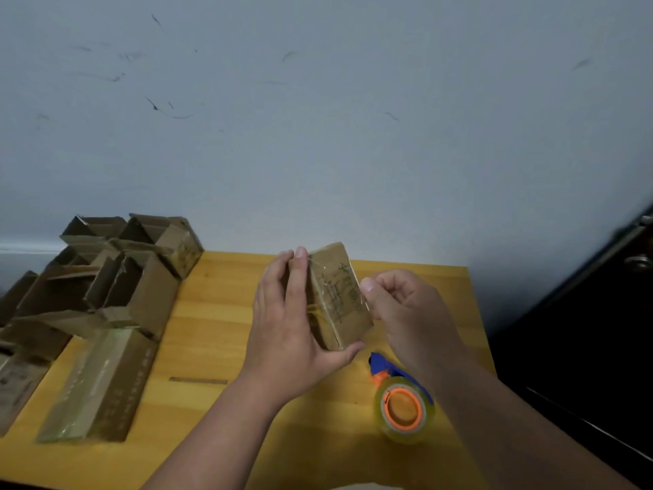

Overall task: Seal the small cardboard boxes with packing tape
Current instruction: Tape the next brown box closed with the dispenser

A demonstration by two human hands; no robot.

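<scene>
A small brown cardboard box (337,295) with clear tape across its printed face is held tilted above the wooden table (212,334). My left hand (286,320) grips it from the left, fingers over the top and thumb under the near corner. My right hand (403,309) is at the box's right edge, thumb and curled fingers pinching the tape there. A roll of clear packing tape (403,410) on a blue and orange dispenser lies on the table below my right wrist.
Several open cardboard boxes (116,274) are piled at the table's back left. A closed taped box (102,383) lies at the front left. A dark door (600,330) stands to the right. A pale wall rises behind the table.
</scene>
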